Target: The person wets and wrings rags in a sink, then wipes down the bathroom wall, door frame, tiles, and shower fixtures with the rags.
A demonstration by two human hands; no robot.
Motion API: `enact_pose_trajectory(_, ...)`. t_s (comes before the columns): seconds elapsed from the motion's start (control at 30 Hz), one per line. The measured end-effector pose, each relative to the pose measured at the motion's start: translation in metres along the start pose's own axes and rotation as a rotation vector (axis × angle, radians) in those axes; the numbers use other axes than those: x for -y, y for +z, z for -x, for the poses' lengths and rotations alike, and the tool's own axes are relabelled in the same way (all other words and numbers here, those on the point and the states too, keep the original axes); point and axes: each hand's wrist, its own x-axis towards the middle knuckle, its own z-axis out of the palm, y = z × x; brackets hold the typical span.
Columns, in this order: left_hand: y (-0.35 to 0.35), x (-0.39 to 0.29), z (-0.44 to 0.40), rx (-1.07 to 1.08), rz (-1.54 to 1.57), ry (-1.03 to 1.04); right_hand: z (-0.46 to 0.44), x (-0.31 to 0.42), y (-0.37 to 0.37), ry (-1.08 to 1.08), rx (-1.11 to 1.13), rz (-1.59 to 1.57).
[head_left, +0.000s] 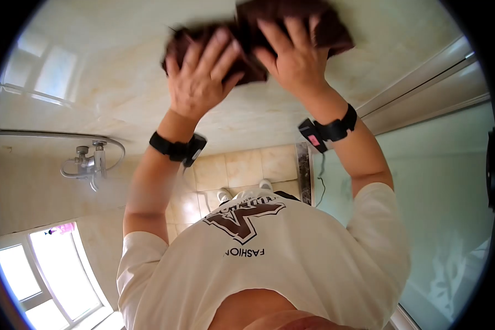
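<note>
Dark brown cloth (334, 32) lies against the glossy marbled wall (121, 82) at the top of the view, blurred at its edges. Whether it is one bunched piece or two, I cannot tell. On its left part my left hand (198, 80) rests flat, fingers stretched and spread, thumb pointing right. My right hand (297, 63) presses the right part with its fingers extended and apart, slightly higher up. Both palms are hidden. Each wrist wears a black strap with a small box, the left one (179, 147) and the right one (327, 131).
A chrome shower mixer (91, 162) with a hose juts from the left wall. Bright windows (66, 275) are at lower left. On the right runs a metal-framed glass panel (423, 165). Below, my shoes stand on beige floor tiles (242, 168) beside a dark threshold strip (304, 170).
</note>
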Motion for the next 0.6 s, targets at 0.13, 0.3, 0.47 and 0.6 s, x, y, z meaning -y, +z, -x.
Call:
enact_pose_trajectory(0.13,0.027,-0.017,-0.004,-0.162,-0.113,-0.072,0.006,0.021,0.025,0.102,-0.133,0.047)
enact_pose_trajectory(0.3,0.083,-0.042,0.154,0.141,0.071,0.117,0.184,0.035,0.062,-0.052,0.294,0.016)
enact_pose_trajectory(0.47,0.073,-0.013,0.171,0.329,0.007,0.181,0.165,0.006,0.044,-0.087,0.353,-0.028)
enact_pose_trajectory(0.6,-0.019,0.017,-0.012,-0.125,-0.027,-0.215,-0.003,-0.020,-0.001,0.130,-0.055,-0.069)
